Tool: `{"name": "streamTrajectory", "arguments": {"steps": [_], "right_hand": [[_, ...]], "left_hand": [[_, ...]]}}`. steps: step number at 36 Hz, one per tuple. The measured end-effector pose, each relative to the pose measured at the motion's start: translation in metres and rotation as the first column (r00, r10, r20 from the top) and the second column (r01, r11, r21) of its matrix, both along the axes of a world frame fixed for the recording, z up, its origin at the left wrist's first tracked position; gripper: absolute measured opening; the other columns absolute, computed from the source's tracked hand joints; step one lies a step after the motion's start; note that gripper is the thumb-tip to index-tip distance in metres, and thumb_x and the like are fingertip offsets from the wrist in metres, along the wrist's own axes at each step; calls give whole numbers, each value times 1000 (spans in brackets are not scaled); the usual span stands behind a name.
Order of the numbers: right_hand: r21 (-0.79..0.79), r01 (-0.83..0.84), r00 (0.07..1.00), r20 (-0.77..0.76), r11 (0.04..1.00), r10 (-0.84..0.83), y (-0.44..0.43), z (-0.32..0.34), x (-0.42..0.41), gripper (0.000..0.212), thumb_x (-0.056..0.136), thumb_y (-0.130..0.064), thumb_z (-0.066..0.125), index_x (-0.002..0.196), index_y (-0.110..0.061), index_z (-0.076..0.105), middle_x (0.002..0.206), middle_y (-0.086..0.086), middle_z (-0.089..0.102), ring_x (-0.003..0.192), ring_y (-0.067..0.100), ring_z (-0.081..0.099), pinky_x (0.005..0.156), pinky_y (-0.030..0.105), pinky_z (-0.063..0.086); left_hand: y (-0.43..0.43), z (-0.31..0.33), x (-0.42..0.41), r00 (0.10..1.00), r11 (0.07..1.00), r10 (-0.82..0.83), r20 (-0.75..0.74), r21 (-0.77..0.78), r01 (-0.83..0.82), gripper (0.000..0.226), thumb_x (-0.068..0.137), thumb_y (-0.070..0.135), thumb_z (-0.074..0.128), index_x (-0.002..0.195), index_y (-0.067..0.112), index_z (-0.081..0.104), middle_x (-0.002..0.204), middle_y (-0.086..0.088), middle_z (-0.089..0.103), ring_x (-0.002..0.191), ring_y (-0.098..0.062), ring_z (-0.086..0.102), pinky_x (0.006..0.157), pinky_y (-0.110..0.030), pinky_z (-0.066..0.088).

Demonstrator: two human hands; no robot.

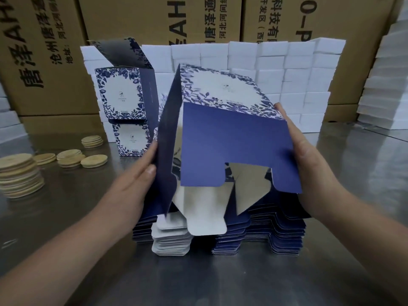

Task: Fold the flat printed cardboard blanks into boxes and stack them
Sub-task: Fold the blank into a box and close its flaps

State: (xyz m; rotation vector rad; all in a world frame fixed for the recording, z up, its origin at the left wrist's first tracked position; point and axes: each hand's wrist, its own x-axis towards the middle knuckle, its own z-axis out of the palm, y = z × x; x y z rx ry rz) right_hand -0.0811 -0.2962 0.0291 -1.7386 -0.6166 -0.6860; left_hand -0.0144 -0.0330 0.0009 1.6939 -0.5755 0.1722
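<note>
I hold a half-opened blue and white floral box blank (223, 93) above the pile of flat blanks (260, 230) on the steel table. My left hand (134, 180) presses with straight fingers against its dark blue left side flap. My right hand (309, 164) grips its right edge, thumb on the blue bottom flap (234, 140). The white inner flaps hang open below. Two folded boxes (122, 111) stand stacked at the back left, the upper one with its lid flap up.
Stacks of round beige discs (18, 175) lie at the left on the steel table (198, 279). A wall of white small boxes (293, 69) lines the back, with more at the right. Large brown printed cartons (55, 51) stand behind.
</note>
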Motion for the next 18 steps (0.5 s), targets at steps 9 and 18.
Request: {"name": "streamTrajectory", "arguments": {"steps": [9,18], "right_hand": [[-79,77,997,2,994,-77,3,-3,2,75,76,-81,42,141,-47,24,152,-12,29,141,8,25,113,47,23],[-89,141,990,-16,986,-143,11,-1,-6,58,78,-59,47,131,-53,23,151,-13,29,139,3,28,112,40,29]], "left_hand": [[-2,4,-11,986,939,-51,161,344,-7,25,92,41,48,110,58,55,118,32,57,120,12,43,106,-26,34],[-1,8,-19,913,942,-46,405,323,-96,52,85,52,36,133,36,46,127,25,55,121,0,48,101,-43,41]]}}
